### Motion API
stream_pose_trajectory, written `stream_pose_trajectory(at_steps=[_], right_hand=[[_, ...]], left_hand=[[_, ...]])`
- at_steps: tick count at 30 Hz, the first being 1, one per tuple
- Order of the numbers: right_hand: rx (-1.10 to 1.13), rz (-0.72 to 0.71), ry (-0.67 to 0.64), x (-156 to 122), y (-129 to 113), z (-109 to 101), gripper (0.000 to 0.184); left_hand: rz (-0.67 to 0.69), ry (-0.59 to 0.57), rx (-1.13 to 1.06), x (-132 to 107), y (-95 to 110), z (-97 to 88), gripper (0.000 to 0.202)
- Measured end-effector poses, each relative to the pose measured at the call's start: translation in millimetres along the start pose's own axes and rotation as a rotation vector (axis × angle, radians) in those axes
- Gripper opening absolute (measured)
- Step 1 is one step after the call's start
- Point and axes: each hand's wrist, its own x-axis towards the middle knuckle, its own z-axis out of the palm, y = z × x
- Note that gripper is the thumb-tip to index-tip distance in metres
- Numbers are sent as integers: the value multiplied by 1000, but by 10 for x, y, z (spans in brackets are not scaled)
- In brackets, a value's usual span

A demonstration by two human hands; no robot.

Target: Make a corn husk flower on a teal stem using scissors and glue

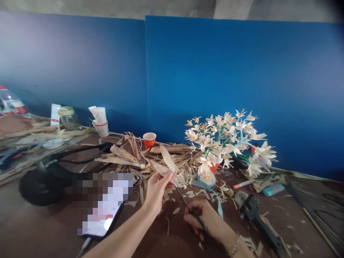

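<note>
Between the thumb and fingers of my left hand (156, 190) is a pale dried corn husk piece (168, 158), its pointed petals spread upward. My right hand (205, 216) is closed around a slim dark tool (183, 199). That tool tapers towards the husk near my left fingertips; its exact kind and whether it touches the husk I cannot tell. A bunch of pale husk flowers (228, 138) on green stems stands behind and to the right of my hands. To the right of my right hand lies a black glue gun (254, 211).
Loose husks (126, 157) and scraps cover the table (172, 236) behind my hands. A lit phone (107, 208) with a cable lies left, by a black headset-like object (40, 182). An orange paper cup (149, 140) stands behind, before the blue partition (215, 71). Another person's blurred hand (14, 123) is far left.
</note>
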Motion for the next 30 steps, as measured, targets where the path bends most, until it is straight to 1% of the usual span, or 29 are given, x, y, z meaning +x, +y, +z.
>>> stream_pose_trajectory(at_steps=[9,18,24,30], right_hand=[[32,-14,16,4,-2,7,31],[-14,-21,20,0,-23,-3,27],[9,-48,4,4,-38,6,27],[-21,-33,22,8,-61,19,28]], left_hand=[[-31,17,-27,-15,-48,11,31],[-26,20,-59,-28,-85,10,29],[-33,35,-57,-17,-100,-2,30],[-35,34,-67,-14,-95,-3,29]])
